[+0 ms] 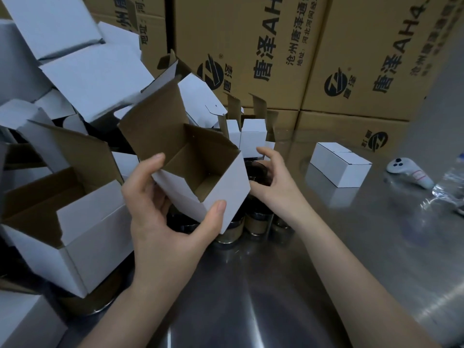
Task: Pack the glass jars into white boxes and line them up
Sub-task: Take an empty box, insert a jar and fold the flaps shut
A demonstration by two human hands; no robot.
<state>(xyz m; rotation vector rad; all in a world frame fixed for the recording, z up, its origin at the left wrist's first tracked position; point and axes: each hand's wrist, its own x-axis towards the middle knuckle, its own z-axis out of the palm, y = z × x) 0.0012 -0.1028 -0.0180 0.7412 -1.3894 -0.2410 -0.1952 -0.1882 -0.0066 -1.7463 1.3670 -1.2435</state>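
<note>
1 head camera — down, near table (251, 297).

At centre frame an open box (198, 172) sits in the left hand (160, 212), the right hand (275, 180) curled round a jar (258, 172) just right of it, more jars (258, 221) on the table (251, 297) beneath. A pile of boxes (75, 71) fills the left side, cartons (276, 46) stack across the top, and two closed boxes (340, 167) touch side by side at right, a controller (406, 172) and bottle (452, 184) beyond them.
</note>
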